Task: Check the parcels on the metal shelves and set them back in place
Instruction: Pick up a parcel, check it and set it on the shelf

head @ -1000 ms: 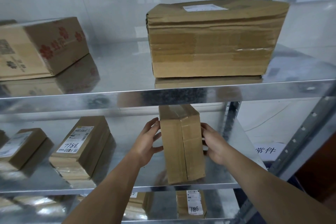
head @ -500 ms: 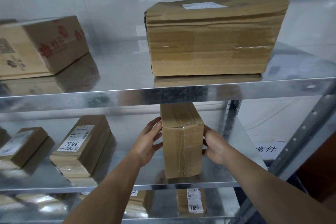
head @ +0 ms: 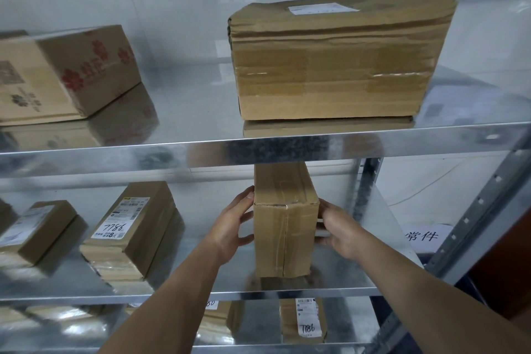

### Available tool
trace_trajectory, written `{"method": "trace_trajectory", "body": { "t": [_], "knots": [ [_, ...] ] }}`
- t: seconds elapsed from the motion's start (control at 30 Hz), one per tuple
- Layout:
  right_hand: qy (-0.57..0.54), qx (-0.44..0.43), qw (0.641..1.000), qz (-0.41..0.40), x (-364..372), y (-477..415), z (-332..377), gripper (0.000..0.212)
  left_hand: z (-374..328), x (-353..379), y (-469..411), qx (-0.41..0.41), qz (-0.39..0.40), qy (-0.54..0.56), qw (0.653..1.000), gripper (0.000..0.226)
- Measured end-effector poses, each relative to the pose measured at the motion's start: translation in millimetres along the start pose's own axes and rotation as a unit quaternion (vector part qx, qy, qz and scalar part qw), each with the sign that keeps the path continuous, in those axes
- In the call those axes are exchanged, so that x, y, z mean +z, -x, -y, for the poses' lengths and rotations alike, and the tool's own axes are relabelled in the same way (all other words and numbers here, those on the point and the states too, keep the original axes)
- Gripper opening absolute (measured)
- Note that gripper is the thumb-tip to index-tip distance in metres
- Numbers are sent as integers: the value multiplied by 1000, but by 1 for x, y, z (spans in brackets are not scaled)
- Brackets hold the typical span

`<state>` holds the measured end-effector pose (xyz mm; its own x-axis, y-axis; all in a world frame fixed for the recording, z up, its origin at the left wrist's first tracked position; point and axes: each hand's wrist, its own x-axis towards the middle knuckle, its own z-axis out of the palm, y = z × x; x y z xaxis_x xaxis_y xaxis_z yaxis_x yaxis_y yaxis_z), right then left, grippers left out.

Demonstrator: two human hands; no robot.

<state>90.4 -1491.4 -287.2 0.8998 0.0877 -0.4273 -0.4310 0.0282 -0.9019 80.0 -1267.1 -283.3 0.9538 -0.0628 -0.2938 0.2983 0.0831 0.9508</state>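
Observation:
A brown taped cardboard parcel [head: 284,238] stands on end on the middle metal shelf [head: 362,276], its narrow taped face towards me. My left hand [head: 234,224] grips its left side, fingers lying along the side and thumb at the front edge. My right hand [head: 337,227] grips its right side, thumb up near the top corner and fingers curled round the side. The upper shelf's front edge [head: 115,158] hides the top rear of the parcel.
On the upper shelf sit a large worn box [head: 330,66] and a box with red flower print [head: 71,72]. Left on the middle shelf lie a parcel marked 7786 [head: 129,227] and a smaller one [head: 37,227]. More parcels [head: 304,322] lie below. A perforated upright [head: 474,218] stands right.
The parcel has turned between my hands so its narrow taped face is square to me, and it stands a little further back. Both hands stayed on its sides.

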Motion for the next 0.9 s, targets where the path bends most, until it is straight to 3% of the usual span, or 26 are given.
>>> {"method": "trace_trajectory", "body": {
  "t": [0.27, 0.9],
  "knots": [
    [-13, 12, 999, 36, -1, 4, 12, 24, -9, -5, 0, -6, -34, 35, 999, 28],
    [-78, -6, 997, 12, 9, -1, 10, 27, -15, -4, 9, 10, -52, 45, 998, 33]
  ]
}}
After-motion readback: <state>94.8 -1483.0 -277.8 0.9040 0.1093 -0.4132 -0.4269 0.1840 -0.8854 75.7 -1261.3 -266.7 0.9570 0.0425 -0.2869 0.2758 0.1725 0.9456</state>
